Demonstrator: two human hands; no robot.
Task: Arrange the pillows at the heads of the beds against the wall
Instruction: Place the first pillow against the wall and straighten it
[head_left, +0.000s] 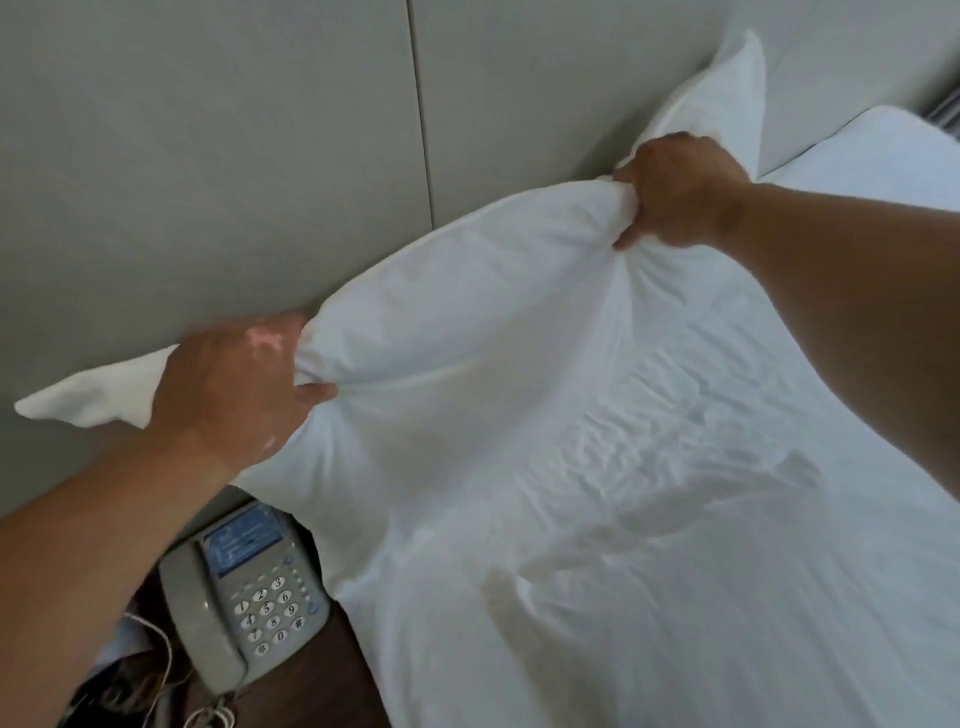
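1. The padded grey wall (208, 156) fills the upper half of the view from 9 o'clock round to 1 o'clock, with a vertical seam running down it just left of centre.
2. The bed (675, 545), covered in a wrinkled white sheet, spreads from the centre to 3 and 6 o'clock; a soft shadow lies across its creases toward 4 o'clock.
3. The near pillow (467, 322), white and plump, lies at the head of the bed near the centre, its long back edge touching the wall. Its loose case end trails out toward 9 o'clock past the bed's edge.
4. A second pillow (722, 98) stands propped against the wall at 1 o'clock, one corner pointing up, just behind the right hand.
5. The left hand (234, 384), at 9 o'clock from centre, has its fingers clenched on a gathered bunch of fabric at the near pillow's left end, thumb pressed against the cloth. It looks slightly blurred.
6. The right hand (675, 187), at 2 o'clock, grips the near pillow's right end, fingers curled tight around a bunched fold.
7. A grey desk telephone (244, 597) with a numbered keypad sits at 7 o'clock on a dark wooden bedside table (322, 686), just beside the bed, with the handset in its cradle.
8. Thin pale cords (161, 654) lie loose at the telephone's left side.
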